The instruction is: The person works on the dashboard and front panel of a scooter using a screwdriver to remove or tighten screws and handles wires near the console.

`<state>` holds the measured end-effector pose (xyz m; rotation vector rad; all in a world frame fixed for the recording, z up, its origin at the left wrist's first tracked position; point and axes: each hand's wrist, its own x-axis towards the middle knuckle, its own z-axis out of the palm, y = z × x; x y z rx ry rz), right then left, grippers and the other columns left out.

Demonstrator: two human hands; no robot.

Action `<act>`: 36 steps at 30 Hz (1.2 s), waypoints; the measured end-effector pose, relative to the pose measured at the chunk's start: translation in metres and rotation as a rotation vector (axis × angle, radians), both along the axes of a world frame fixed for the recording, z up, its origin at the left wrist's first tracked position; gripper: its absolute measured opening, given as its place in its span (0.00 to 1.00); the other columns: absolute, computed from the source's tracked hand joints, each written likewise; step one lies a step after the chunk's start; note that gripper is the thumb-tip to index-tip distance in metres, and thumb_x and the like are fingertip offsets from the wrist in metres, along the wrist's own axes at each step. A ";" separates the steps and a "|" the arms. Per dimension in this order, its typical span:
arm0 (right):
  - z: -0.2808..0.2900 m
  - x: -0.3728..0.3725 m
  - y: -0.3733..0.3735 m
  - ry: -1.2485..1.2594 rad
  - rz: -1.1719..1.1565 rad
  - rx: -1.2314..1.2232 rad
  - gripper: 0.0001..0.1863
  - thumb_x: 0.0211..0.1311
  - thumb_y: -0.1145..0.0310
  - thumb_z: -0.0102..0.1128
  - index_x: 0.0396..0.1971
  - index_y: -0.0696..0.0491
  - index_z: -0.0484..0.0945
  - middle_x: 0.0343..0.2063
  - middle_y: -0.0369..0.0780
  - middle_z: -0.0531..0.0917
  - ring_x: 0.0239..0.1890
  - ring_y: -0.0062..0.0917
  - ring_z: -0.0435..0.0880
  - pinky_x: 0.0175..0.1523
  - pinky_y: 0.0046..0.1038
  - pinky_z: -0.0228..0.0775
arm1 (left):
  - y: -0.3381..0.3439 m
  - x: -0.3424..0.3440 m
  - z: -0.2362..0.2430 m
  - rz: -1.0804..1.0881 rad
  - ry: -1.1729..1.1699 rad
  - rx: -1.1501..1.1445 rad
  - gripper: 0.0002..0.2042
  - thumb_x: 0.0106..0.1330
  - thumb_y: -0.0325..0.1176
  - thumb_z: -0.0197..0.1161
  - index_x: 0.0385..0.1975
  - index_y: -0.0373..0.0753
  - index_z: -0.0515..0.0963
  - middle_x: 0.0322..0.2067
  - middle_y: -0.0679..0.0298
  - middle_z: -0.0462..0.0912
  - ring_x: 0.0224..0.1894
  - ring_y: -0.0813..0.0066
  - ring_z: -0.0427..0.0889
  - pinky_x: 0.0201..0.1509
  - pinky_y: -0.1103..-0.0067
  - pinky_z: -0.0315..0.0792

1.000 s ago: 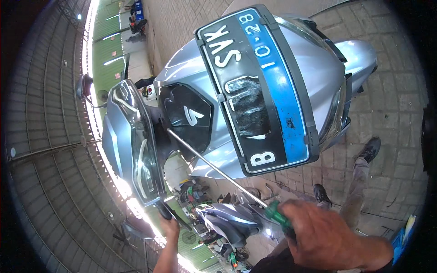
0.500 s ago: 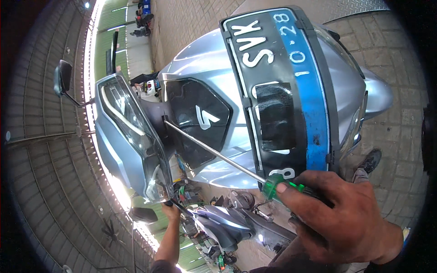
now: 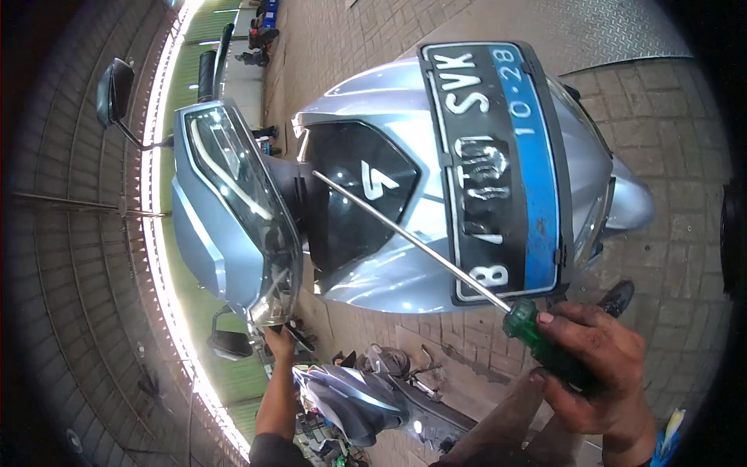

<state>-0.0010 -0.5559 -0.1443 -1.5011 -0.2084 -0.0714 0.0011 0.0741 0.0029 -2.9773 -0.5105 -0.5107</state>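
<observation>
My right hand (image 3: 591, 358) grips a screwdriver by its green handle (image 3: 523, 319). Its long steel shaft (image 3: 412, 245) crosses the black front panel (image 3: 350, 218) of a silver scooter (image 3: 373, 288), the tip near the panel's left edge by dark trim. Beside the shaft is a black and blue license plate (image 3: 537, 202), a dark covering over part of it. At lower left, my left hand (image 3: 278, 338) is closed on a handlebar grip, partly hidden below the headlight housing (image 3: 218, 218).
A second scooter (image 3: 346, 397) stands below the first. A mirror (image 3: 115, 89) juts out at upper left. A metal plate (image 3: 622, 31) lies on the paving (image 3: 669, 272) at upper right. A shoe (image 3: 618, 296) is at right; parked vehicles (image 3: 257, 43) stand at the far top.
The view has shifted, with the plate further right and the screwdriver tip higher in the picture. My right hand has moved rightward; both hands keep their holds.
</observation>
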 end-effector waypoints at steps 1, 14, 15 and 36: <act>0.003 -0.003 -0.004 -0.048 0.019 -0.018 0.30 0.35 0.78 0.62 0.47 0.57 0.70 0.35 0.48 0.76 0.30 0.31 0.80 0.32 0.25 0.73 | 0.001 -0.005 0.008 0.037 0.047 -0.004 0.17 0.52 0.26 0.56 0.43 0.27 0.68 0.35 0.47 0.75 0.38 0.57 0.75 0.44 0.72 0.67; -0.038 -0.039 -0.082 0.156 -0.017 0.181 0.24 0.36 0.73 0.66 0.39 0.61 0.75 0.35 0.48 0.79 0.36 0.34 0.80 0.40 0.28 0.71 | -0.456 0.088 0.005 -0.783 0.189 0.617 0.12 0.50 0.25 0.56 0.37 0.37 0.73 0.41 0.54 0.73 0.45 0.55 0.70 0.50 0.66 0.60; -0.045 -0.038 -0.095 0.158 0.030 0.193 0.24 0.36 0.73 0.66 0.39 0.60 0.75 0.36 0.48 0.79 0.36 0.34 0.80 0.40 0.28 0.72 | -0.470 0.120 0.011 -0.742 0.231 0.736 0.13 0.50 0.27 0.57 0.38 0.40 0.74 0.42 0.56 0.73 0.47 0.57 0.69 0.52 0.67 0.58; -0.106 -0.052 -0.180 0.477 -0.051 0.230 0.24 0.34 0.67 0.66 0.36 0.61 0.75 0.34 0.45 0.78 0.37 0.30 0.77 0.43 0.27 0.67 | -0.373 0.335 -0.027 0.777 1.245 1.496 0.30 0.56 0.53 0.42 0.58 0.46 0.59 0.61 0.55 0.54 0.65 0.49 0.40 0.52 0.34 0.24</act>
